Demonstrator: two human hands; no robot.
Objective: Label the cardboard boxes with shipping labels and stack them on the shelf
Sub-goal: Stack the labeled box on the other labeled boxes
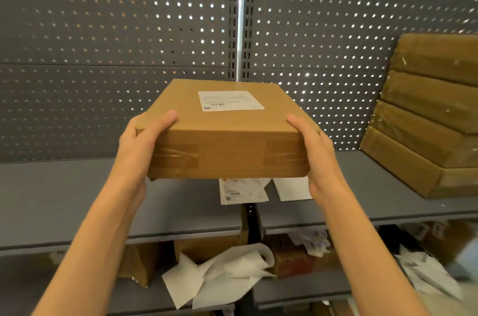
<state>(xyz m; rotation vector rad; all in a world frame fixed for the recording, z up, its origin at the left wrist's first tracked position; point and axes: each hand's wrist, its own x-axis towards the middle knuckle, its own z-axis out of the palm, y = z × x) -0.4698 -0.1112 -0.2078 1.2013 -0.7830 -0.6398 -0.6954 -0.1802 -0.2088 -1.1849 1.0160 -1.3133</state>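
A flat brown cardboard box (227, 139) is held in the air above the grey shelf (64, 201), level, with a white shipping label (230, 100) stuck on its top. My left hand (142, 144) grips its left side, thumb on the top face. My right hand (314, 150) grips its right side the same way. Brown tape patches show on the box's front face. A stack of several flat cardboard boxes (424, 119) stands on the shelf at the right.
Loose label sheets (243, 191) lie on the shelf under the held box. A perforated grey back panel (103, 43) closes the shelf behind. On the lower shelf lie crumpled white backing paper (219, 277) and more boxes (201, 248).
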